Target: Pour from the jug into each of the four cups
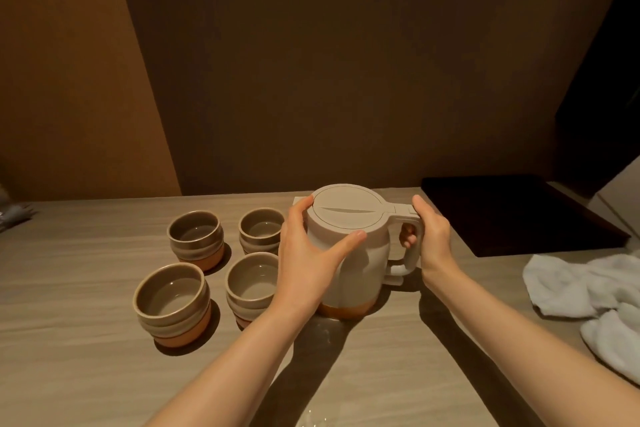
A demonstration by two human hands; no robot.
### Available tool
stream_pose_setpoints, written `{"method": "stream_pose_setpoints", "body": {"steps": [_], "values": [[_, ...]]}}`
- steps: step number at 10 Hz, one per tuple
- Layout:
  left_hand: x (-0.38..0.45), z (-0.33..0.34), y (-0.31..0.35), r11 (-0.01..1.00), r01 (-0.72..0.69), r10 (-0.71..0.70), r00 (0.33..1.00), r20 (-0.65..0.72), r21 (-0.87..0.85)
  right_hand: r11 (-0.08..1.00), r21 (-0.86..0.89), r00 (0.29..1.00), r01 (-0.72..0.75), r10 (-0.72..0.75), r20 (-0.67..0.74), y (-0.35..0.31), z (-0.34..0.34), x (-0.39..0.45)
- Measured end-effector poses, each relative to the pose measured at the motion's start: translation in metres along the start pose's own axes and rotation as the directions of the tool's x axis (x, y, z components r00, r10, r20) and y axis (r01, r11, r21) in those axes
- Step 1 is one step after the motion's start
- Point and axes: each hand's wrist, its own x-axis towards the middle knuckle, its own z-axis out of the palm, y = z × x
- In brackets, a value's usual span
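Observation:
A beige lidded jug (360, 263) with an orange base stands upright on the wooden table (86, 357). My left hand (308, 260) wraps around its left side, thumb across the front. My right hand (431, 236) grips the handle at the jug's right. To the left stand several grey cups with orange bases in a square: far left (195, 236), far right (260, 230), near left (172, 302), near right (251, 284). The near right cup is partly hidden by my left wrist. All look empty inside.
A dark tray (519, 215) lies at the back right. A crumpled white cloth (588, 291) sits at the right edge. A brown wall rises behind the table. Something grey pokes in at the far left (14, 215).

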Motion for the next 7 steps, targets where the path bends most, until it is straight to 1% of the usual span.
{"method": "stream_pose_setpoints", "body": {"steps": [1, 2, 3, 4, 5, 6, 7], "values": [[-0.003, 0.005, -0.002, 1.0, -0.007, 0.007, 1.0, -0.019, 0.019, 0.98, -0.19, 0.998, 0.062, -0.055, 0.04, 0.006, -0.003, 0.002], [-0.006, 0.006, -0.003, 0.999, -0.022, 0.024, 0.999, -0.043, 0.04, 0.953, -0.301, 0.996, 0.041, -0.017, 0.082, 0.004, -0.004, 0.004], [-0.008, 0.007, -0.002, 0.999, -0.02, 0.022, 0.999, -0.046, 0.036, 0.926, -0.377, 0.995, -0.008, 0.045, 0.088, -0.001, -0.004, 0.003], [-0.01, 0.007, -0.001, 0.999, -0.022, 0.024, 0.999, -0.039, 0.04, 0.898, -0.44, 0.997, -0.009, 0.042, 0.066, -0.006, -0.003, -0.002], [-0.011, 0.003, 0.002, 0.999, 0.006, -0.006, 1.0, 0.003, 0.037, 0.87, -0.493, 1.0, 0.018, -0.02, 0.002, -0.018, -0.006, -0.015], [-0.02, -0.01, 0.007, 1.0, 0.005, -0.007, 0.998, 0.067, 0.027, 0.865, -0.498, 0.991, 0.051, -0.106, -0.083, -0.023, -0.016, -0.036], [-0.035, -0.026, 0.017, 0.998, 0.053, -0.052, 0.994, 0.1, -0.012, 0.864, -0.498, 0.984, 0.081, -0.15, -0.1, -0.026, -0.025, -0.068]]}}
